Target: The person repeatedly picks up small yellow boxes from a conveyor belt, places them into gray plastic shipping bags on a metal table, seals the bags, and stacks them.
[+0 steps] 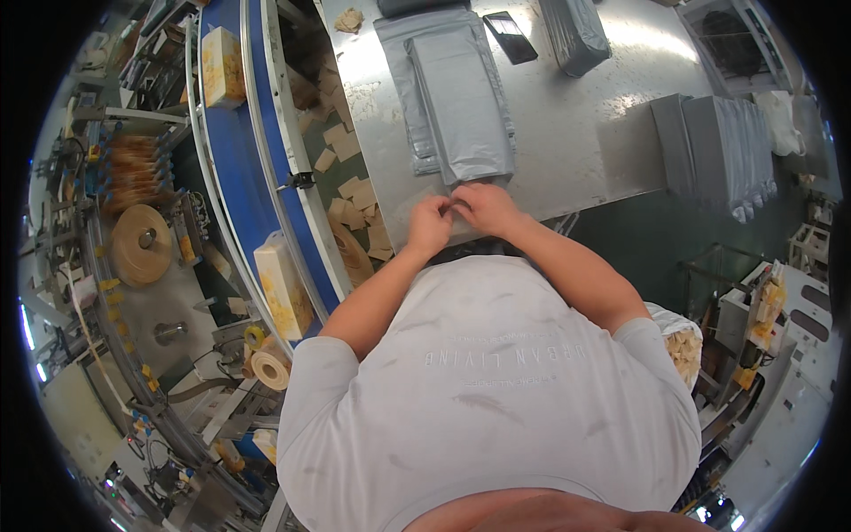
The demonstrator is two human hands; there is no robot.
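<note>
Several flat grey plastic bags [461, 111] lie stacked on a metal table, the top one long and slightly askew over those beneath. At the near end of this stack, close to the table's front edge, my left hand [429, 223] and my right hand [486, 209] meet with fingertips bent inward. Both hands are closed in a pinch. Whatever is between the fingers is too small and too covered to name. The right fingers lie right by the bag's near edge; whether they grip it cannot be told.
The metal table [567, 160] also carries a dark phone [510, 37] and a folded grey bag pile [574, 35]. Grey bags [727, 151] hang over its right side. Leftward runs a blue conveyor [253, 168] with yellow-white packs [282, 288]; cardboard scraps [355, 195] litter the floor between.
</note>
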